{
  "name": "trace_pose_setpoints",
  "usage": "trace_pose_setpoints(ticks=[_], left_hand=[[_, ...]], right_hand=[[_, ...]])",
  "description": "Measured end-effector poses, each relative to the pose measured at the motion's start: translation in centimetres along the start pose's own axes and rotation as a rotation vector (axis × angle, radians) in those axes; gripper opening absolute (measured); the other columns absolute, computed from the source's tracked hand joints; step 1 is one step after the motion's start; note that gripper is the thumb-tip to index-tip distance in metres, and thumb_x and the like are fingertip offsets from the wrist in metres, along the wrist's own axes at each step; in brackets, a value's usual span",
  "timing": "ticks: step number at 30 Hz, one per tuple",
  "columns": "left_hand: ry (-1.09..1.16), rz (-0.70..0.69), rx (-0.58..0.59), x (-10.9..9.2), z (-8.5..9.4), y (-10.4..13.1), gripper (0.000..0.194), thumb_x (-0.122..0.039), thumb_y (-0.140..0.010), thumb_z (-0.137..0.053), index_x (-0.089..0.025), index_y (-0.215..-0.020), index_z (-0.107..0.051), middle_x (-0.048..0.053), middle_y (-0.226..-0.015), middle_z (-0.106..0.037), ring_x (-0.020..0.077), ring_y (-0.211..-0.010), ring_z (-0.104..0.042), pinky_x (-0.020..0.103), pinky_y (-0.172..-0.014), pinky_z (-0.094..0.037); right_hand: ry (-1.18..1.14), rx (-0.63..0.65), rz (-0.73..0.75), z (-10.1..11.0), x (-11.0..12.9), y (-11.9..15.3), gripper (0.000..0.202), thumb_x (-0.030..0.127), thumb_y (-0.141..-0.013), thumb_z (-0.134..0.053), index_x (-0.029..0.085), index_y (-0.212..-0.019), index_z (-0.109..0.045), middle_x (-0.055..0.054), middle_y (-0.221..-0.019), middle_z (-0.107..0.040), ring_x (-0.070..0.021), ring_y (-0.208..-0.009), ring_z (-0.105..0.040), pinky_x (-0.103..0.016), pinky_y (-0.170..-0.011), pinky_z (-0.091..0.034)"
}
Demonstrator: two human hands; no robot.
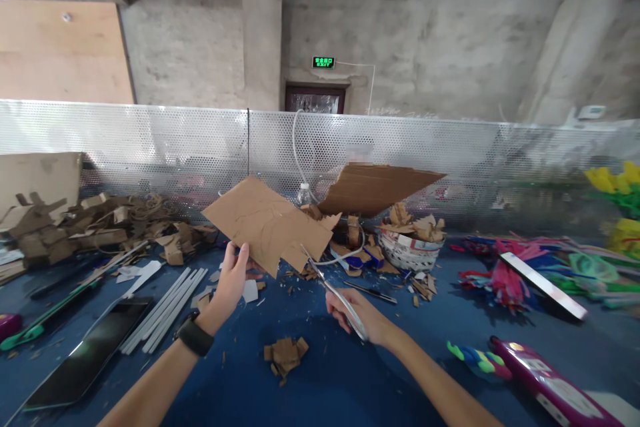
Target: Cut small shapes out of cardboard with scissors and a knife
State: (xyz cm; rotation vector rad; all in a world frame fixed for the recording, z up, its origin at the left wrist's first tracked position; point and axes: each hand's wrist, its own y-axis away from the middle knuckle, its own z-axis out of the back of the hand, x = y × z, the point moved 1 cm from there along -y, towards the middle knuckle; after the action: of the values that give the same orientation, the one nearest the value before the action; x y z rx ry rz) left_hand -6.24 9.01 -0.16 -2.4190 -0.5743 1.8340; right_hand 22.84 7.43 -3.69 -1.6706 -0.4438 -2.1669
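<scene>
My left hand pinches the lower left edge of a flat brown cardboard piece, thumb in front and fingers partly behind it. The piece is held up above the blue table, with faint lines on its face and a jagged lower edge. My right hand is closed round the handles of silver scissors. Their blades point up and left and touch the cardboard at its lower right edge. Small cardboard scraps lie on the table below, between my forearms.
Cardboard scraps heap up at the left, near white sticks and a black tablet. Behind stand a large cardboard sheet and a scrap-filled basket. A phone, colourful pipe cleaners and a purple device lie right.
</scene>
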Motion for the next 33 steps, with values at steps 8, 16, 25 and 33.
trace_pose_setpoints(ticks=[8, 16, 25, 33], left_hand=[[-0.008, 0.038, 0.04, -0.8, -0.3, 0.5, 0.07, -0.063, -0.071, -0.08, -0.023, -0.118, -0.047, 0.001, -0.077, -0.069, 0.0189, -0.056, -0.069, 0.028, -0.053, -0.054], [0.021, 0.046, 0.084, -0.2, 0.1, 0.3, 0.059, -0.052, -0.071, -0.079, -0.021, -0.114, -0.053, 0.002, -0.082, -0.071, 0.018, -0.056, -0.068, 0.029, -0.055, -0.054], [0.018, 0.125, 0.304, 0.8, 0.5, 0.9, 0.024, -0.038, -0.07, -0.067, -0.015, -0.077, -0.07, 0.005, -0.062, -0.068, 0.0201, -0.055, -0.065, 0.032, -0.056, -0.054], [-0.068, 0.18, 0.405, 0.8, 0.1, 1.5, 0.035, -0.049, -0.082, -0.07, -0.015, -0.077, -0.075, 0.011, -0.073, -0.075, 0.0197, -0.054, -0.065, 0.031, -0.056, -0.054]], right_hand=[[-0.008, -0.032, 0.001, 0.0, 0.3, 0.0, 0.073, 0.092, -0.074, -0.063, 0.019, -0.073, -0.057, 0.007, -0.054, -0.047, -0.0081, -0.042, -0.041, -0.024, -0.045, -0.036], [-0.014, -0.058, 0.02, 0.1, 0.3, 0.1, 0.071, 0.089, -0.08, -0.059, 0.019, -0.074, -0.059, 0.007, -0.053, -0.049, -0.0096, -0.042, -0.046, -0.025, -0.046, -0.037], [-0.013, -0.062, 0.031, 0.2, 0.2, 0.0, 0.069, 0.087, -0.084, -0.057, 0.019, -0.076, -0.059, 0.007, -0.055, -0.048, -0.0102, -0.043, -0.046, -0.025, -0.046, -0.038], [0.021, -0.121, 0.046, 0.3, 0.0, 0.0, 0.07, 0.088, -0.086, -0.052, 0.019, -0.076, -0.059, 0.006, -0.054, -0.05, -0.0111, -0.043, -0.049, -0.026, -0.047, -0.037]])
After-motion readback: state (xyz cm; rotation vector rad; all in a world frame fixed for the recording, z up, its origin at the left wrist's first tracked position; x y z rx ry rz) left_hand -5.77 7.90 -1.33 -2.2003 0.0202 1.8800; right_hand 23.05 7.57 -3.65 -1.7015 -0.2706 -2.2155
